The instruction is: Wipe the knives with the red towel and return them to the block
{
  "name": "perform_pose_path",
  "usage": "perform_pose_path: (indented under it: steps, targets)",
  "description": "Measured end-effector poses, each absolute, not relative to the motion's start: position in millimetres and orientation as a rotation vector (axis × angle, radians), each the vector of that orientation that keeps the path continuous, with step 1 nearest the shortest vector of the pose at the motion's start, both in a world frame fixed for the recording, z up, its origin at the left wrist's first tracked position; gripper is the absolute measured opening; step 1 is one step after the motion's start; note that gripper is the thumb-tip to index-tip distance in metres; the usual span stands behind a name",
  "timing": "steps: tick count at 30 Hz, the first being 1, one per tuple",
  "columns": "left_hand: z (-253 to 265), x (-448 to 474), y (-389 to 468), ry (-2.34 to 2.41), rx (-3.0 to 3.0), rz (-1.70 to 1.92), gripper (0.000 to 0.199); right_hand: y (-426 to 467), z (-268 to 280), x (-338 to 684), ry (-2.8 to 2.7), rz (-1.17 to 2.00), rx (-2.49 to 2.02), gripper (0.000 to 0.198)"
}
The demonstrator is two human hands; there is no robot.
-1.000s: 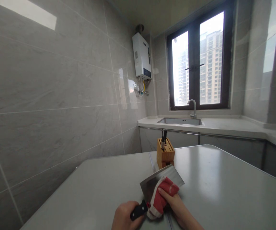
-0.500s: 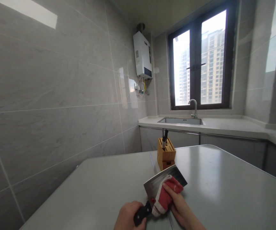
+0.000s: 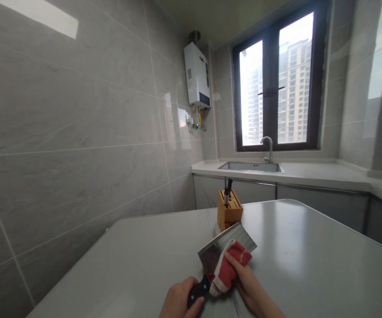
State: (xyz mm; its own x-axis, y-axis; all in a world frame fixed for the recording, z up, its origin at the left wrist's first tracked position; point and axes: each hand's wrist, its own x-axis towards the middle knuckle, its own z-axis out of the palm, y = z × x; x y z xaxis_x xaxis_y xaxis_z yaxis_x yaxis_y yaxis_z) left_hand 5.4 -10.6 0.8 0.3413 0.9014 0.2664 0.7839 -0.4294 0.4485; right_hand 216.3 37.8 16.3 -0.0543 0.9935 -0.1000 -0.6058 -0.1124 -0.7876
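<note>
A cleaver (image 3: 212, 253) with a wide steel blade and a black riveted handle is held above the table, its blade pointing away and to the right. My left hand (image 3: 180, 298) is wrapped round the handle. In my right hand (image 3: 245, 279) is a red and white cloth (image 3: 229, 270), pressed against the blade with the thumb on top; the fingers beneath are hidden. Just beyond the blade stands a wooden knife block (image 3: 230, 213) with black-handled tools in its slots. The blade's far edge overlaps the block's base in view.
The pale table (image 3: 134, 260) has a seam down its middle. Behind it runs a white counter (image 3: 313, 170) with a sink (image 3: 250, 167) and a tap (image 3: 269, 149), below a window. A water heater (image 3: 196, 75) hangs in the corner beside the tiled wall.
The cleaver, cloth and both hands have shifted very slightly, the blade a little up and to the left. The grip of each hand is the same.
</note>
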Motion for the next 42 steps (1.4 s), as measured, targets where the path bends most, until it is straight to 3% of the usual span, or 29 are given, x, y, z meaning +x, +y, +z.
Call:
perform_pose_path:
  steps: [11,26,42]
  targets:
    - [6.6,3.2,-14.2,1.559,2.306,0.909,0.021,40.3,12.6,216.5,-0.639,1.512,-0.750,0.046]
    - [8.5,3.0,-18.6,1.600,2.260,0.950,0.021,44.4,12.7,220.6,-0.573,1.465,-0.763,0.037]
    - [6.1,4.1,-16.1,1.603,2.306,0.933,0.023,59.0,-0.9,233.3,-0.563,1.349,-0.795,0.041]
